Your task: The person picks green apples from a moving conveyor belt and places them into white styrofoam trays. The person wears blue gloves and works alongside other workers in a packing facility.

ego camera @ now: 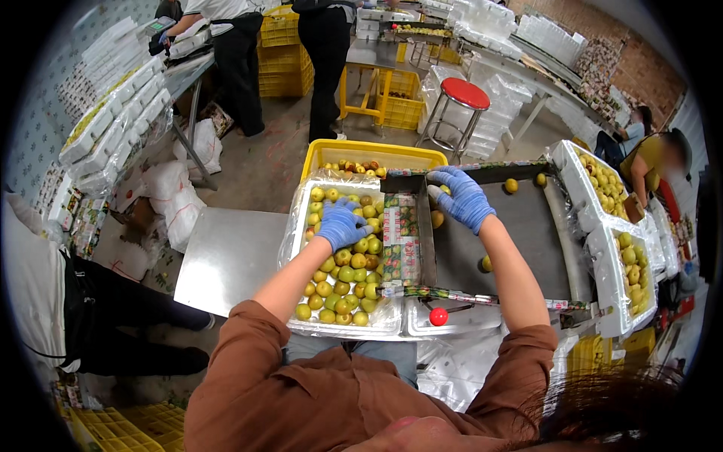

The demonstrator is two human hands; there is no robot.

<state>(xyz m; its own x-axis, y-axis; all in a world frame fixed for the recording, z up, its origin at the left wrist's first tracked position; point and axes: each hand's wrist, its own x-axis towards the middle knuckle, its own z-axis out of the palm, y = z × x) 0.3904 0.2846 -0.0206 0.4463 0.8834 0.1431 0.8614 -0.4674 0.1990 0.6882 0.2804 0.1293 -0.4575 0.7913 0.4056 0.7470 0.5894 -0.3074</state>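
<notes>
My left hand (340, 225), in a blue knit glove, rests palm down with spread fingers on green-yellow round fruits (345, 274), which look like jujubes. They fill a white foam box (390, 326) lined with clear plastic. My right hand (464, 198), gloved alike, reaches over the dark sorting tray (500, 237) by its left divider (427, 248). One fruit (445, 189) shows beside its fingers; whether they grip it is hidden. Another fruit (437, 219) lies just below that hand. A few more, including a browned one (511, 186), are scattered on the tray.
Beyond the foam box stands a yellow crate (375, 150) holding browner fruits. Foam boxes of fruit (601, 183) line the right side. A steel table (231, 254) adjoins at left, near a standing person (42, 294). A red ball knob (438, 317) sits below the tray; a red stool (465, 93) stands ahead.
</notes>
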